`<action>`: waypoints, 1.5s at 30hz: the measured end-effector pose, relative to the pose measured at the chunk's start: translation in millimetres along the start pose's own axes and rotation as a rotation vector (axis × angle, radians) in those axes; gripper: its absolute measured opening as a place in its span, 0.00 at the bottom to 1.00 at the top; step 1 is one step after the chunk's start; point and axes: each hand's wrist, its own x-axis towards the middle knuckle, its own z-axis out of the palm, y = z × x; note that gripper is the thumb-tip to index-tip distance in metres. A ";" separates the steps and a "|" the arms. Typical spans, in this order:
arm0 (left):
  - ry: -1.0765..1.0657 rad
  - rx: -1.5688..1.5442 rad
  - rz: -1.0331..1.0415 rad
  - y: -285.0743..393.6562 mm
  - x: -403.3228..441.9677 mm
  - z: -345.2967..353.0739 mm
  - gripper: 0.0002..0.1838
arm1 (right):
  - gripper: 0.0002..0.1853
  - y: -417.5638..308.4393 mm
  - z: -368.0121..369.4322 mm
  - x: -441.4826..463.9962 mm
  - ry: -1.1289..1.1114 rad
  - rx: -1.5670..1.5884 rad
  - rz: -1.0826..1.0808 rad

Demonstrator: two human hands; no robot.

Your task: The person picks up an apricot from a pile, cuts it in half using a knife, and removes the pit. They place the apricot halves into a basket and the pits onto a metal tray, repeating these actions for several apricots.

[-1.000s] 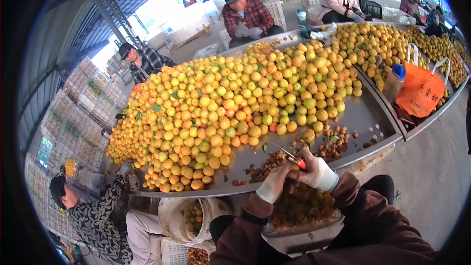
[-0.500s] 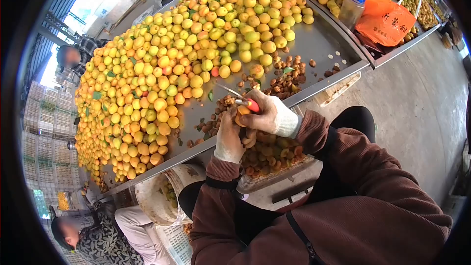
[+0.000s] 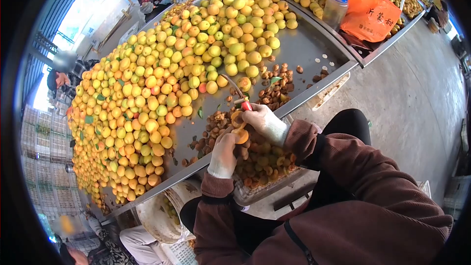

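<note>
My left hand [image 3: 223, 155], in a white glove, grips an apricot [image 3: 241, 136] that is parted into halves, cut faces showing. In my gloved right hand [image 3: 267, 121] is a small knife [image 3: 246, 105] with a red handle. Its thin curved blade points up and away to the left, over the table. The other apricot half [image 3: 237, 118] lies by my right fingers; which hand bears it I cannot tell. Both hands are close together above the table's near edge. Beneath them a crate [image 3: 244, 194] contains many cut apricot halves [image 3: 265, 164].
A big heap of whole apricots [image 3: 147, 88] covers much of the metal table [image 3: 314, 39]. Brown pits [image 3: 277, 91] lie near its raised edge. A blue-lidded jar [image 3: 335, 10] and orange bag [image 3: 370, 17] stand right. A white bucket [image 3: 159, 218] is below left. Other people sit around the table.
The apricot, closed between my hands before, now shows separated halves. My hands have moved slightly apart, and the knife blade has swung more upright. The view has shifted a little.
</note>
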 end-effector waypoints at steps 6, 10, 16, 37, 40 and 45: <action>-0.079 0.225 0.184 7.8 -1.4 0.2 0.19 | 0.13 -6.6 -6.5 -11.1 -0.074 0.453 0.125; 0.154 -0.167 0.173 11.2 2.7 6.7 0.17 | 0.13 -4.1 1.3 -5.5 -0.008 0.225 -0.017; -0.071 -0.241 0.341 0.5 11.2 -2.6 0.14 | 0.16 -8.8 11.9 -17.5 -0.025 0.091 -0.081; -0.096 -0.333 0.356 -15.4 23.7 -14.5 0.20 | 0.11 -28.3 5.1 -27.0 -0.181 0.192 0.061; -0.124 -0.248 0.362 -9.2 21.7 -18.0 0.20 | 0.12 -16.8 2.4 -20.5 -0.208 0.204 0.017; -0.127 -0.273 0.348 -14.2 25.4 -25.9 0.21 | 0.12 -11.0 4.8 -21.6 -0.196 0.177 -0.015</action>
